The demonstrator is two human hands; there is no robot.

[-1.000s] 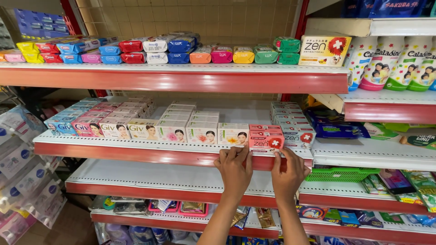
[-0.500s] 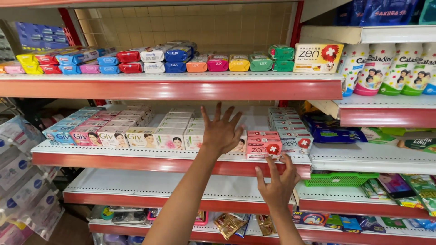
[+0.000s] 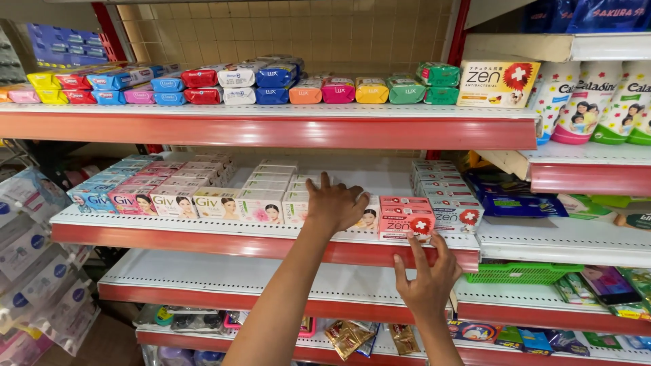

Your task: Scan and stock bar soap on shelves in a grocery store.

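Note:
My left hand (image 3: 336,203) reaches up to the middle shelf (image 3: 203,238) and lies over a white soap box (image 3: 366,218) in the front row, fingers curled over its top. White soap boxes (image 3: 261,205) stand to its left, pink soap boxes (image 3: 405,217) to its right. My right hand (image 3: 427,278) hangs lower, fingers spread and holding nothing, just in front of the shelf's red edge below the pink boxes.
The top shelf (image 3: 271,129) carries a row of wrapped soap bars in many colours and a cream box (image 3: 498,83). White bottles (image 3: 583,102) stand at the upper right. A green basket (image 3: 522,272) and sachets sit lower right. Packets hang at the left (image 3: 27,230).
My left hand rose with fingers spread, then came down onto the front-row white box. My right hand dropped from the pink boxes to below the shelf edge.

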